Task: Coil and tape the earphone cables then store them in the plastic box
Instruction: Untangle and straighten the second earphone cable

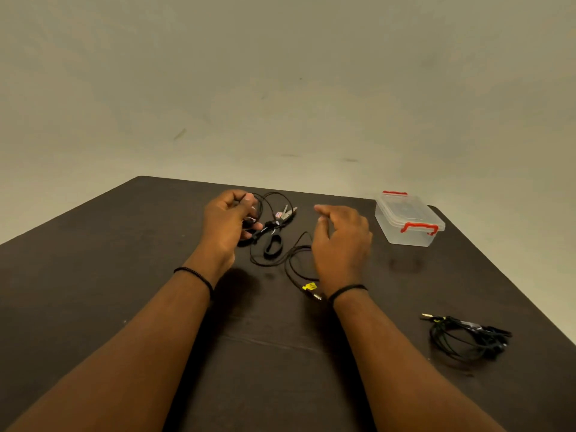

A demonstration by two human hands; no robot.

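At the far side of the dark table (pixel 124 307), the left hand (pixel 226 222) pinches the black earphone cable (pixel 274 260); the right hand (pixel 341 241) hovers loosely curled, holding nothing. Best wind even loops before taping. The lidded plastic box (pixel 408 222) waits right.

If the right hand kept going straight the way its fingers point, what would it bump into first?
Probably the scissors. The right hand has fingers pointing left and slightly away, toward the scissors' blades, with bare table between. The hand may be hovering above them, so height is unclear.
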